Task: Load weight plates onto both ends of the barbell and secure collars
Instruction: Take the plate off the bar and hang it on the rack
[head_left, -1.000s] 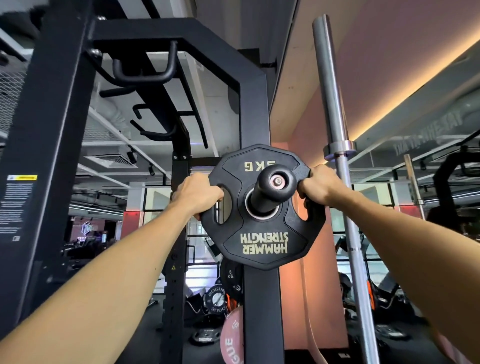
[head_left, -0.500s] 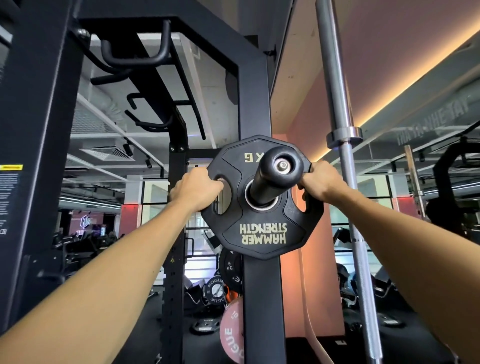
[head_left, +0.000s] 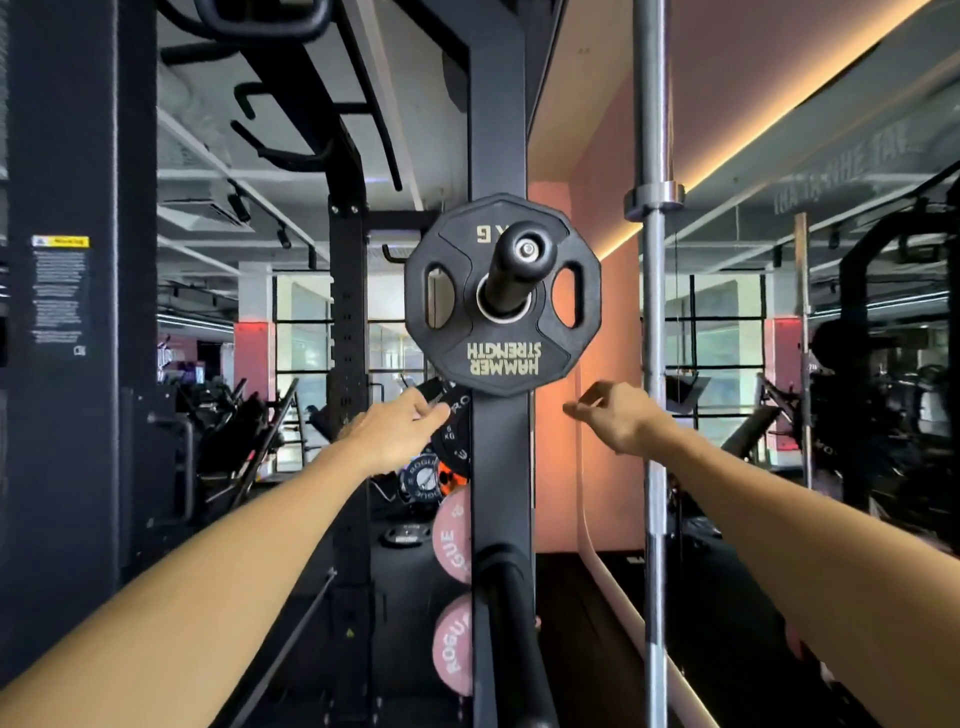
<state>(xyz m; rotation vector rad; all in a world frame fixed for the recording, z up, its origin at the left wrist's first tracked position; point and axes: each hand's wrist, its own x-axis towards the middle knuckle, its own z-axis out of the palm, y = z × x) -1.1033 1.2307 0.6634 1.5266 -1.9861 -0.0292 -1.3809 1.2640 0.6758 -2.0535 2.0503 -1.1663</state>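
A black 5 kg Hammer Strength plate (head_left: 501, 358) hangs upside down on a black storage peg (head_left: 511, 270) of the rack upright (head_left: 501, 104). My left hand (head_left: 397, 434) is below the plate's left side, fingers loosely apart, holding nothing. My right hand (head_left: 613, 415) hovers below the plate's right side, fingers loose and empty. A silver barbell (head_left: 652, 312) stands upright just right of the plate, its sleeve collar (head_left: 653, 200) above my right hand.
Pink Rogue plates (head_left: 452, 540) and black plates (head_left: 452, 431) hang lower on the rack's left side. A second empty peg (head_left: 511, 613) juts out below. A black rack post (head_left: 78, 312) stands at left, a mirror wall at right.
Both hands let go of the plate's grip holes and dropped below it. The plate stays on the peg. The camera view shifted downward a little.
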